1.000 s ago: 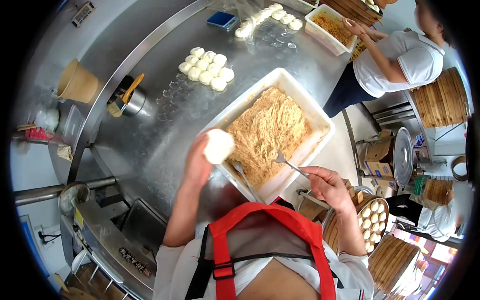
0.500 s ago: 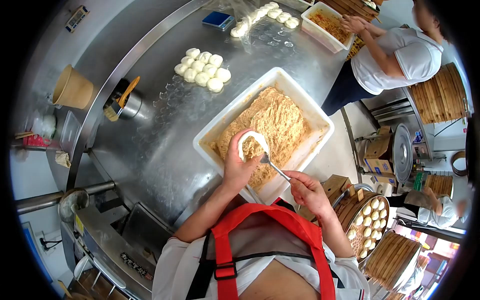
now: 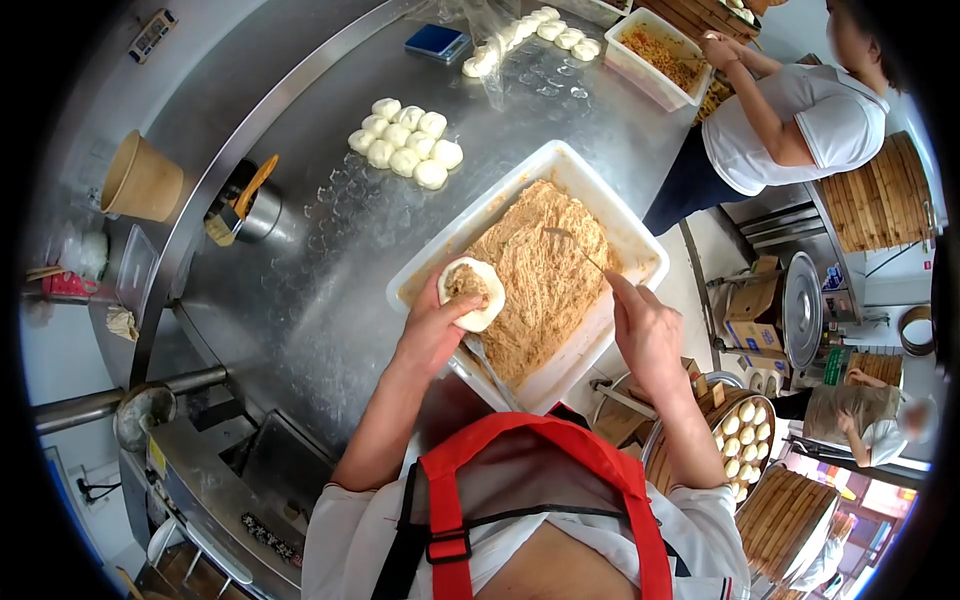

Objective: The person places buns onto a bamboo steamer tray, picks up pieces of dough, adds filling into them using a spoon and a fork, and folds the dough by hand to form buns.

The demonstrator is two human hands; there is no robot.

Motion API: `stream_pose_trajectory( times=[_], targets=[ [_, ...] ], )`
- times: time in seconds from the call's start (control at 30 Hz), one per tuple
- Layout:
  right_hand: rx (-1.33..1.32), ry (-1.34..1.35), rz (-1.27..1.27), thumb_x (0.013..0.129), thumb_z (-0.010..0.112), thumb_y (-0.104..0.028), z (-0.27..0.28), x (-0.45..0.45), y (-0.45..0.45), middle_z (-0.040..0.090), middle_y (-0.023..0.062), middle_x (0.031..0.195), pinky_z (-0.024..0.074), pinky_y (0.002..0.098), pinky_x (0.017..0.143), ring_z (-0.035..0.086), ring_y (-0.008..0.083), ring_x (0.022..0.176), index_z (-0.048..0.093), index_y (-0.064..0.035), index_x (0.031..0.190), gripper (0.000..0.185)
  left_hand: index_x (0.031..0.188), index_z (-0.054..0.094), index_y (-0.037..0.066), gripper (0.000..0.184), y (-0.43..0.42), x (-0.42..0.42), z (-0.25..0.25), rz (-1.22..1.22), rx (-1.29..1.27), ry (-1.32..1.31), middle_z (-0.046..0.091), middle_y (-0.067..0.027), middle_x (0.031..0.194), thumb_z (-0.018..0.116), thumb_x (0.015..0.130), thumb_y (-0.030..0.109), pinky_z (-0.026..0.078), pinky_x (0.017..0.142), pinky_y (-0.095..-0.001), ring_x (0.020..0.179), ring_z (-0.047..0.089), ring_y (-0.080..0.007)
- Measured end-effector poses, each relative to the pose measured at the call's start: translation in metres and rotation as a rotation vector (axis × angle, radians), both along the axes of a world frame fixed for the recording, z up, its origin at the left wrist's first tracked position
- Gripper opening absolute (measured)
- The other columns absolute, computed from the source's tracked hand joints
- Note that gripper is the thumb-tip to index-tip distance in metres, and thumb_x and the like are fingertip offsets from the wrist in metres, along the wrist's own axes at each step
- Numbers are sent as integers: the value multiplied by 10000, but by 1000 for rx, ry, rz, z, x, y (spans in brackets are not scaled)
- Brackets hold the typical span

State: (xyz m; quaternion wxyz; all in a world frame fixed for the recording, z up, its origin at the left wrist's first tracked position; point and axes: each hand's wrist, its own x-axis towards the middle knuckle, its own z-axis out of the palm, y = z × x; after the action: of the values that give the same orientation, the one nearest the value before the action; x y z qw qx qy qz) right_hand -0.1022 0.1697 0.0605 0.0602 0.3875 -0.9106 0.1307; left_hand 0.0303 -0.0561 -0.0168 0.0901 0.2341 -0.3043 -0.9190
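On the table [image 3: 300,300], the white tub [image 3: 538,390] is holding heavy-looking, sticky filling [image 3: 550,290]. Above its edge, the left hand [image 3: 425,338] is cupping soft, probably tearable dough [image 3: 490,285], sensibly supporting underneath; the right hand [image 3: 650,335] is pinching a fork [image 3: 592,257] shut. Dough is hiding fingertips; the fork's tines are blurring.

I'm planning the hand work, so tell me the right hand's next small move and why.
Probably lift a little more coarse tan filling with the thin metal utensil: the right hand has its tip at the filling, while the left hand holds the round white dough wrapper open, its thumb on the filling inside.
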Motion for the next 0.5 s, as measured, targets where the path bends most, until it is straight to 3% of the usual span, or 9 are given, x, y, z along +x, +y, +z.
stream_pose_trajectory(
  times=[0.13,0.17,0.3,0.5],
  targets=[
    [190,113,141,730,578,20,-10,5,-12,536,99,666,468,336,458,570,227,481,616,-43,1187,462,1296,467,57,488,6,0,0,62,-56,-79,562,-74,1177,614,843,-51,513,891,-319,1057,578,-173],
    [229,165,229,690,558,18,-9,9,-9,513,89,664,456,324,446,556,199,477,580,14,1216,526,1289,476,60,475,6,1,0,82,-66,-85,564,-73,1172,614,848,-47,517,885,-319,1052,580,-170],
    [351,129,316,714,552,-20,1,25,3,497,83,661,455,330,460,563,200,497,522,55,1260,551,1274,494,65,441,7,1,-4,125,-103,-81,568,-70,1161,611,862,-39,528,864,-318,1034,587,-162],
    [243,-110,270,717,571,0,24,36,32,533,94,649,461,362,477,567,253,505,610,-25,1189,474,1269,496,64,420,10,-4,-7,144,-114,-68,568,-67,1154,585,872,-39,524,871,-323,1029,588,-167]
  ],
)
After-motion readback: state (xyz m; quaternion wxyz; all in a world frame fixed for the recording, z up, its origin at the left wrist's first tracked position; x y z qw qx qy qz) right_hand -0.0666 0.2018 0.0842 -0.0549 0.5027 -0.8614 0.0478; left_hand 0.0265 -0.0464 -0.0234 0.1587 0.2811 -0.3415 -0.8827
